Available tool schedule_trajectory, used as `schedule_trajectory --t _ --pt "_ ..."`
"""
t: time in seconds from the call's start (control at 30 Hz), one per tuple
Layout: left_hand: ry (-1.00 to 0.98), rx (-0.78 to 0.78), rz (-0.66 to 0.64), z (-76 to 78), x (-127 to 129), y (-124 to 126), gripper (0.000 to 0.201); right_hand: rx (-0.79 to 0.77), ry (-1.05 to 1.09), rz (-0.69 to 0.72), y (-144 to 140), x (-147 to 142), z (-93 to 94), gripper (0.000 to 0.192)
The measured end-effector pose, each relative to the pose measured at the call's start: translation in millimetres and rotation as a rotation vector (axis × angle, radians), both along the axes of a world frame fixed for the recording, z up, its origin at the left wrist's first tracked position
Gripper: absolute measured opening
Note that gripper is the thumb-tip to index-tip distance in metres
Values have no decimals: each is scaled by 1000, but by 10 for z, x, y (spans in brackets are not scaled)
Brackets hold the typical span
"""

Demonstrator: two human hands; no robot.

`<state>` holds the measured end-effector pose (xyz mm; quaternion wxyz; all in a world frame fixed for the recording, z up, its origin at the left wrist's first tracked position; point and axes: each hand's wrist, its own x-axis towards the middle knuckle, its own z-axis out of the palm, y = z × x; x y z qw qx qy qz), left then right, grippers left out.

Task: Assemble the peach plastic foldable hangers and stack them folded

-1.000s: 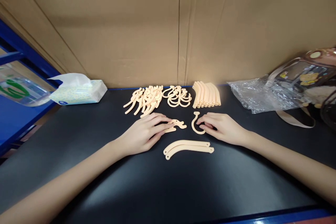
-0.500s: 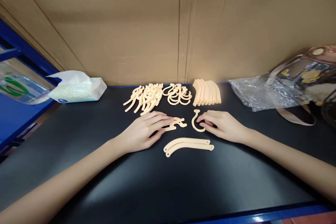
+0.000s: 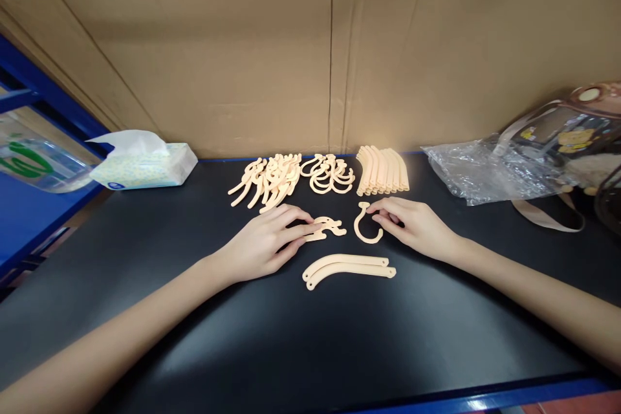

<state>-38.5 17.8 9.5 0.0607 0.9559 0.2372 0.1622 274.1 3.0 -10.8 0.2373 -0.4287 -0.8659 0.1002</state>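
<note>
My left hand (image 3: 272, 240) rests on the black table with its fingers stretched out. Its fingertips lie over the left part of some flat, cream-coloured branched plastic pieces (image 3: 334, 228), hiding part of them. To the right lies a single cream plastic hook (image 3: 359, 230), its curve facing the front. My right hand (image 3: 412, 225) hovers at the hook's right side, fingers loosely bent, thumb apart from the index finger. The index fingertip is close to the hook's top end; whether it touches cannot be made out. Two long curved cream bars (image 3: 349, 265) with end holes lie side by side in front.
Along the back sit a pile of branched pieces (image 3: 276, 174), a pile of hooks (image 3: 330, 178) and a stack of curved bars (image 3: 383, 171). A tissue pack (image 3: 145, 165) stands left. Clear plastic bag (image 3: 490, 168) and transparent backpack (image 3: 577, 136) are right. Cardboard (image 3: 218, 65) walls the back.
My right hand has drawn back from the hook's lower curve and moved slightly up and right, uncovering its tip. My left hand and the bars have hardly moved.
</note>
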Motion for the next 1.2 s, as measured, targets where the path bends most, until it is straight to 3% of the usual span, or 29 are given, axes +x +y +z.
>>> schedule_trajectory --t 0.2,0.57,0.83,1.2 --pt "6 22 -6 4 12 -3 35 48 -97 35 9 -6 11 16" --pt "51 40 -10 -18 11 1 38 -8 -93 15 -1 -6 5 21" --pt "57 54 -12 -23 15 -7 37 37 -145 -40 5 -9 -2 37" --pt "17 -10 -7 7 25 -29 34 65 -112 -46 1 -1 -19 26"
